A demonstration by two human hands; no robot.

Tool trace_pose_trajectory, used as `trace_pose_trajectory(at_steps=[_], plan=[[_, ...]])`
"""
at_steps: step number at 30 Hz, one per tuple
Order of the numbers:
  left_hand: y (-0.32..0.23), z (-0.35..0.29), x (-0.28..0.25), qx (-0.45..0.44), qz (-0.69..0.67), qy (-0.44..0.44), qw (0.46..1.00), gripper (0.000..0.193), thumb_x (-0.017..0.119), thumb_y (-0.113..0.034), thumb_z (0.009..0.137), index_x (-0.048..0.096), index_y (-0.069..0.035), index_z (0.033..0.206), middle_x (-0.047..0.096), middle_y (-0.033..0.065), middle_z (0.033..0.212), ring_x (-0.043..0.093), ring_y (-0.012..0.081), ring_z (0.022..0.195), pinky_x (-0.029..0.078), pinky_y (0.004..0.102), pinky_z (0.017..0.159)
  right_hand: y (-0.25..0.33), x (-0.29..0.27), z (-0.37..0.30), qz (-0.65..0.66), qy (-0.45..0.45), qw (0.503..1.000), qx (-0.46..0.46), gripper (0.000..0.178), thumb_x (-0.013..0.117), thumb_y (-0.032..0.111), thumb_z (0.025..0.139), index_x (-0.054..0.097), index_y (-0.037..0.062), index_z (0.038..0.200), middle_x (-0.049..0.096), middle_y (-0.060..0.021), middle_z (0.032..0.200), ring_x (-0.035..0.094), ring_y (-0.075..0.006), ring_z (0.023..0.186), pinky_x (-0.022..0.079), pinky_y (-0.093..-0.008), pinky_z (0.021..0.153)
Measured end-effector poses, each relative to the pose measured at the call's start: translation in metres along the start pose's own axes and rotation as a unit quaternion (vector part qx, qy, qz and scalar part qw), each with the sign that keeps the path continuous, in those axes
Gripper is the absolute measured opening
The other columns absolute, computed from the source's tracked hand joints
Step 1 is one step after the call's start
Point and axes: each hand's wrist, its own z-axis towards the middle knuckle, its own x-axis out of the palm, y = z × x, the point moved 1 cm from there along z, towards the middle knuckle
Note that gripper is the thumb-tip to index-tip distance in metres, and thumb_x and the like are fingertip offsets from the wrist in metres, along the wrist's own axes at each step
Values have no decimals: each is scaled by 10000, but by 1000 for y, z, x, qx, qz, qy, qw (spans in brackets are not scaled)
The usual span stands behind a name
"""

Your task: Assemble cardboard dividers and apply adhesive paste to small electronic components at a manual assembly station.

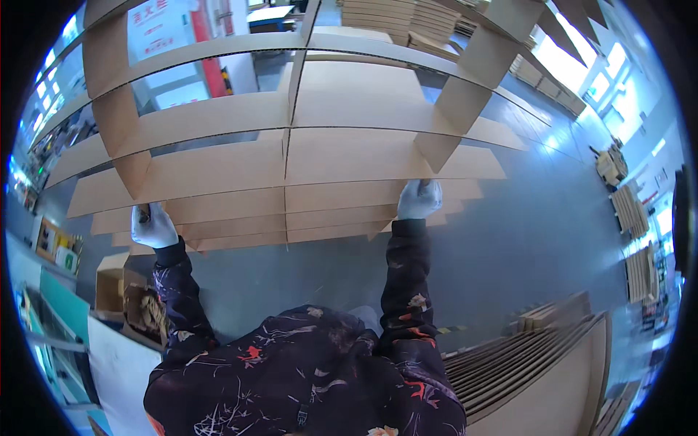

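A large cardboard divider grid [218, 167], made of long strips slotted crosswise, is raised in front of me and spans the upper half of the head view. My left hand [154, 228], in a white glove, is closed around the lower end of a cross strip at the grid's near left. At the near right, my right hand [420, 200], also white-gloved, grips the end of another cross strip. Both arms reach forward in dark patterned sleeves. Cardboard partly covers the fingers of each hand.
An open cardboard box [110, 287] with brown scraps stands on the floor at left, beside a white panel [120, 356] and teal surfaces [64, 301]. Flat cardboard sheets [531, 367] lean close at lower right. More stacks [629, 212] line the right side and the far end [374, 18].
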Motion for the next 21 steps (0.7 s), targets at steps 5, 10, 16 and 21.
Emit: trace_pose_trajectory(at_steps=[5,10,16,21], plan=[[-68,-58,141,43,-130,-1,991,165,727,-118,860,701,42,835,664,50,637,497,89,520,422,264,522,-112,-3,72,-40,-41,998,6,256,660,58,781,478,71,602,468,-108,560,483,-318,553,377,-432,545],[-174,-151,268,28,-142,81,986,164,713,-121,869,724,30,935,728,80,750,620,108,608,488,284,594,-227,-62,143,-123,-93,988,-16,235,638,43,784,482,72,610,479,-102,570,489,-312,559,385,-422,551],[-348,-290,408,-55,-272,211,937,189,709,-116,863,723,21,992,743,94,810,653,132,658,507,297,635,-372,-178,234,-266,-141,953,-31,188,639,41,770,514,63,632,504,-111,591,516,-320,586,416,-420,571],[-490,-399,508,-23,-358,266,894,197,724,-125,859,719,35,973,732,60,798,621,107,667,501,300,644,-452,-279,291,-408,-181,895,-4,169,641,37,769,524,52,647,513,-121,600,516,-331,583,421,-434,563]])
